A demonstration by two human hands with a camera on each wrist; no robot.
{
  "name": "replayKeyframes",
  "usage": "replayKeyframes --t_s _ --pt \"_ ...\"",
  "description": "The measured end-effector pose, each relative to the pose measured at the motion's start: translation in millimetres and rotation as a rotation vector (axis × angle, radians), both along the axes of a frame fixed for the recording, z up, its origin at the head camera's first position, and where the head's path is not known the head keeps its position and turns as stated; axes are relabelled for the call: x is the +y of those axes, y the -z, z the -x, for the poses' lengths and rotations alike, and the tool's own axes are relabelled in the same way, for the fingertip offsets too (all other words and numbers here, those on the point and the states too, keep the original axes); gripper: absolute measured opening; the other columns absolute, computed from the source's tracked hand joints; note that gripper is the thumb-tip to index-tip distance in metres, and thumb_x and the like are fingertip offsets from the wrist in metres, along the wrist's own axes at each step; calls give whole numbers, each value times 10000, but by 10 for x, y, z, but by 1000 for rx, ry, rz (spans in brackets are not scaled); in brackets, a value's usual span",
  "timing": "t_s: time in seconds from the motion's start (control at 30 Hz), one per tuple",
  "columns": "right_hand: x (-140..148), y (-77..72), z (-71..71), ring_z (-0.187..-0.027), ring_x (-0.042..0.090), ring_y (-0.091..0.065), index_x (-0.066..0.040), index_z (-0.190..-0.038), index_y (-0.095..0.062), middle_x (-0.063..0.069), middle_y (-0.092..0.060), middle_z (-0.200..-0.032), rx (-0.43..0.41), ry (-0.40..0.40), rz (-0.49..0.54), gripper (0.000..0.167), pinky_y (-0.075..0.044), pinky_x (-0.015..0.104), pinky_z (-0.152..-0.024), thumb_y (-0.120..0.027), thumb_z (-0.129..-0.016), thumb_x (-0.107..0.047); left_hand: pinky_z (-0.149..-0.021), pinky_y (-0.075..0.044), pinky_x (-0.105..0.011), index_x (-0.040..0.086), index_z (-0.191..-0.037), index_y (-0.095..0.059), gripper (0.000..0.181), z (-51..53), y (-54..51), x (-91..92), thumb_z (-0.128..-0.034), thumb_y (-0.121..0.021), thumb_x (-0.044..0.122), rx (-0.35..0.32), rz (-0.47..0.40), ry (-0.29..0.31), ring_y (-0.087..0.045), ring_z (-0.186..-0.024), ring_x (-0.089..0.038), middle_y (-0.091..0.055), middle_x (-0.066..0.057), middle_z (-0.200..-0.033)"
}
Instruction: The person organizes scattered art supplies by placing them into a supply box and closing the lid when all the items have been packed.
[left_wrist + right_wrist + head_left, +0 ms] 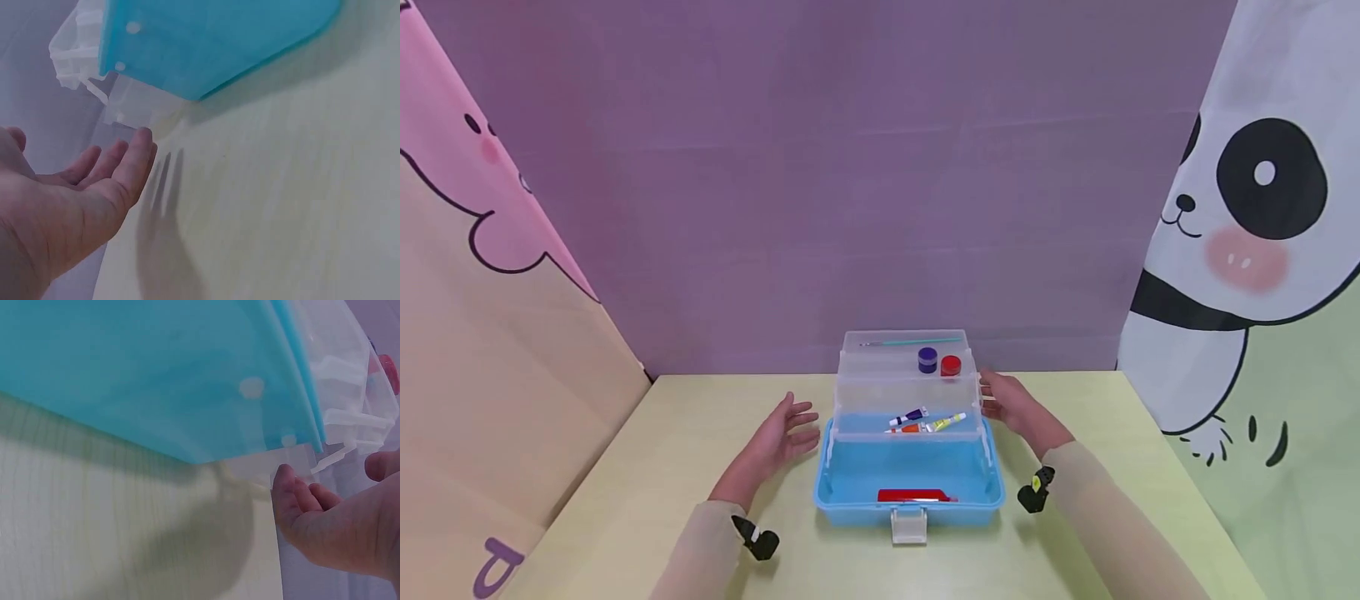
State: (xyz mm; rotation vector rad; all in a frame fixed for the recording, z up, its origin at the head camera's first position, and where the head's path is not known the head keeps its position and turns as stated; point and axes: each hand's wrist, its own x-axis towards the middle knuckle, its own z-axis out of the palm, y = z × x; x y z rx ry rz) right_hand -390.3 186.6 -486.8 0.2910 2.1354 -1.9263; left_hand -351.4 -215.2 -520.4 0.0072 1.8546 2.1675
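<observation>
A light-blue plastic art box (838,514) stands on the table with its clear folding trays (853,396) raised toward the back. The upper tray bears a teal paintbrush (910,342), a purple paint pot (927,360) and a red one (951,365). Small paint tubes (947,422) lie in the lower tray, and a red tube (913,496) in the base. Left of the box, my left hand (782,437) is held apart from it, fingers loosely extended. My right hand (1011,404) is beside the trays' right edge, fingers relaxed; whether it touches them I cannot tell.
A white latch (909,527) hangs at the front of the box. The pale wooden table (910,575) ends at a purple backdrop (865,208), with printed cloth panels at both sides. A small black device (756,537) is worn on each wrist.
</observation>
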Motion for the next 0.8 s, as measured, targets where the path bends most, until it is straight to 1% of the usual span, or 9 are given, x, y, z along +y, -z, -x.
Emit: replayKeyframes --t_s 0.07,0.1,0.2,0.27,0.37,0.53,0.63,0.7,0.8 --pt "1 -11 -1 -1148 343 -475 48 -1439 -328 227 -387 -1409 -3 10 0 566 -462 392 -970 -363 -1048 -359 -997 -423 -471 -51 -1498 -221 859 75 -6 15 -981 -322 629 -11 -50 26 -384 -1299 -489 -293 -301 -1490" --pt "-1 -11 2 -1128 331 -484 40 -1428 -352 217 -403 -1397 -5 15 1 561 -473 374 -950 -372 -1046 -371 -1007 -414 -474 -46 -1502 -217 871 109 -4 25 -975 -324 639 -27 -83 33 -378 -1304 -487 -289 -295 -1496" --pt "-4 2 7 -1078 303 -511 12 -1409 -396 200 -436 -1370 -3 19 1 558 -503 320 -886 -401 -1037 -404 -1014 -409 -477 -47 -1508 -204 891 199 8 62 -970 -300 656 -64 -129 60 -369 -1313 -481 -276 -291 -1502" --pt "-5 7 15 -1064 295 -521 -10 -1394 -425 188 -453 -1357 -2 25 7 547 -511 301 -859 -420 -1030 -419 -1021 -407 -476 -60 -1502 -205 907 260 16 92 -964 -309 664 -93 -166 76 -348 -1326 -478 -264 -294 -1502" --pt "-7 9 18 -1082 301 -511 -31 -1381 -452 178 -460 -1354 5 25 16 520 -504 315 -876 -437 -1025 -410 -1032 -398 -477 -91 -1486 -207 933 345 29 143 -957 -331 667 -125 -199 88 -307 -1348 -471 -238 -299 -1507" --pt "-3 3 14 -1128 327 -485 -37 -1382 -466 183 -455 -1364 3 19 20 474 -474 370 -938 -433 -1030 -353 -1048 -382 -472 -123 -1461 -234 935 451 16 222 -958 -339 658 -164 -200 77 -303 -1360 -436 -256 -292 -1499" --pt "-3 4 10 -1140 335 -481 -34 -1390 -452 191 -444 -1374 2 7 11 469 -467 387 -955 -421 -1037 -341 -1047 -387 -464 -126 -1448 -269 940 498 -14 255 -954 -317 672 -162 -173 76 -347 -1339 -411 -315 -281 -1467" --pt "-9 2 9 -1147 341 -484 -44 -1379 -470 185 -455 -1370 7 4 7 457 -458 407 -968 -426 -1034 -341 -1034 -405 -451 -114 -1443 -297 944 525 -37 270 -946 -306 688 -152 -141 73 -392 -1307 -392 -361 -265 -1438" --pt "-23 10 7 -1159 359 -496 -57 -1360 -498 182 -474 -1356 38 -32 -27 456 -446 447 -983 -437 -1028 -364 -1009 -434 -423 -93 -1443 -315 953 551 -62 286 -934 -295 712 -150 -101 72 -451 -1245 -357 -396 -244 -1407"
